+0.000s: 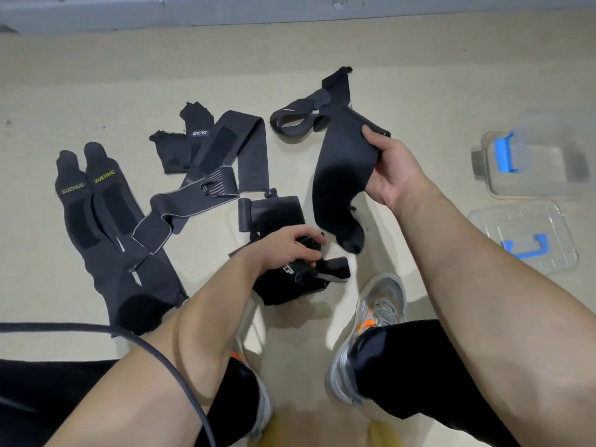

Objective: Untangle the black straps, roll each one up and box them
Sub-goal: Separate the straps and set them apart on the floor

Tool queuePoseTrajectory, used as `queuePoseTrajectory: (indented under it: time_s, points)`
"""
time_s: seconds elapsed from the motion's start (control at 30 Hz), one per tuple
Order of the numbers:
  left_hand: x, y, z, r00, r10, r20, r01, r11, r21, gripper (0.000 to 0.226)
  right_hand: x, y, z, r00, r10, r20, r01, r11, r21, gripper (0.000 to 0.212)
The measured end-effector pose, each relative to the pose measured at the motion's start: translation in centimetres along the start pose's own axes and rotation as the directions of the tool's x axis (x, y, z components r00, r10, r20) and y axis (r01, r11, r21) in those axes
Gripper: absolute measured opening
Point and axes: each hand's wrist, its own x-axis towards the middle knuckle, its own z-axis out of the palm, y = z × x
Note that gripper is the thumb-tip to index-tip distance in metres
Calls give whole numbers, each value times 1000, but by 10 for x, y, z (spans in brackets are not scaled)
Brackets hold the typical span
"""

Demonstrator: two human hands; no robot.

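Black elastic wide strap (342, 169): lifted off the beige floor (419, 91), upper edge pinched between thumb and fingers of right hand (395, 171). Folded black strap bundle (287, 285): on floor, left hand (290, 245) curled over its top, gripping. Clear plastic box with blue latches (532, 175): far right, well apart from both.

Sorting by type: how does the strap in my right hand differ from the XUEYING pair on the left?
The held strap is gripped and raised by the right hand; the XUEYING pair lies flat on the floor. The held strap shows a plain face; the pair bears yellow-green lettering. Both are black and unrolled.
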Motion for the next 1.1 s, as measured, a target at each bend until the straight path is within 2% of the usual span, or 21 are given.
queuePoseTrajectory:
  time_s: [0.07, 0.13, 0.2, 0.3, 0.33, 0.37, 0.43, 0.5, 0.53, 0.6, 0.7, 0.77, 0.8, 0.83, 0.87, 0.9, 0.93, 0.97, 1.0, 1.03, 1.1]
  points:
    - [7, -2, 9, 988, -1, -157, 1, 1000, -1, 18, 1, -1, 15, 999, 45, 9, -45, 998, 36, 29]
    - [15, -1, 10, 920, -35, -390, -28, 987, -157, 29, 3, -1, 29, 997, 72, 8, -72, 996, 45, 33]
    - [23, 1, 3, 880, -71, -469, -64, 962, -265, 44, 5, -1, 42, 995, 103, 3, -103, 994, 34, 36]
    - [29, 0, -12, 901, -115, -418, -34, 942, -333, 80, 4, 0, 59, 988, 156, 9, -156, 982, 108, 41]
    - [27, 0, -17, 920, -127, -371, -34, 917, -396, 79, 4, 0, 64, 988, 150, 17, -151, 979, 135, 39]
    - [25, 2, -20, 943, -123, -309, -49, 868, -494, 68, 3, 0, 67, 990, 136, 27, -138, 979, 149, 36]
    - [20, 7, -20, 980, -108, -168, -58, 653, -755, 51, 1, 0, 71, 990, 129, 61, -137, 980, 142, 32]
    - [17, 14, -17, 994, -63, -90, -56, 414, -908, 56, 0, 0, 68, 987, 144, 74, -151, 983, 106, 31]
    - [19, 15, -14, 996, -39, -85, -66, 347, -935, 59, 0, 0, 65, 986, 148, 72, -155, 983, 98, 30]
    - [20, 19, -9, 994, -28, -101, -88, 316, -945, 59, 1, 0, 55, 992, 121, 26, -123, 986, 109, 32]
    - [18, 21, -12, 985, -70, -158, -116, 409, -905, 56, 8, -5, 33, 983, -22, -181, 35, 997, 67, 32]
    - [9, 22, -19, 975, -83, -208, -138, 507, -851, 53, 9, -7, 17, 904, -113, -412, 75, 991, -107, 31]
    - [3, 24, -22, 971, -82, -225, -140, 566, -812, 51, 6, -8, 12, 846, -162, -508, 25, 964, -264, 33]
    - [-4, 27, -25, 967, -71, -243, -143, 638, -757, 43, 3, -8, 8, 790, -213, -574, -78, 895, -439, 41]
    - [-12, 31, -28, 962, -61, -268, -144, 718, -681, 29, 1, -6, 5, 746, -285, -601, -181, 782, -596, 52]
    - [-19, 36, -32, 956, -48, -289, -141, 789, -598, 18, -3, -5, 6, 738, -383, -555, -226, 635, -739, 62]
    - [-27, 43, -35, 952, -30, -304, -134, 854, -503, 17, -9, -4, 11, 792, -452, -411, -160, 497, -853, 68]
    - [-33, 49, -39, 953, -2, -304, -124, 911, -394, 23, -18, -2, 19, 878, -436, -198, -9, 399, -917, 67]
    - [-40, 56, -41, 957, 31, -289, -118, 950, -290, 29, -26, -2, 31, 938, -347, 19, 146, 345, -927, 61]
    - [-46, 63, -44, 960, 60, -275, -121, 971, -209, 33, -38, -1, 46, 962, -211, 175, 237, 317, -918, 54]
    - [-62, 79, -50, 959, 78, -274, -110, 989, -104, 34, -59, -1, 72, 944, -7, 329, 324, 195, -926, 43]
